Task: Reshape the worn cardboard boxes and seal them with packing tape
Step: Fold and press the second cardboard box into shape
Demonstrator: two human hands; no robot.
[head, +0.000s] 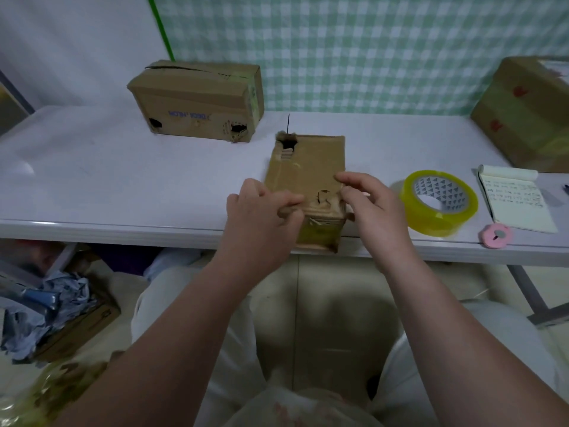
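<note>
My left hand point(261, 208) and right hand point(372, 204) pinch the near end of the box point(308, 161) between them on the worktop point(123, 180); the tape roll point(440, 201) lies just beyond my right hand.

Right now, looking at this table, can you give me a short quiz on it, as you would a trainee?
1. True or false: the tape roll lies right of the small box that the left hand and right hand hold.
2. How many cardboard boxes stand on the table? A two, B three, C five.
3. Fill in: the pink disc lies beside the ____.
Key: 1 true; 2 B; 3 notepad.
</note>
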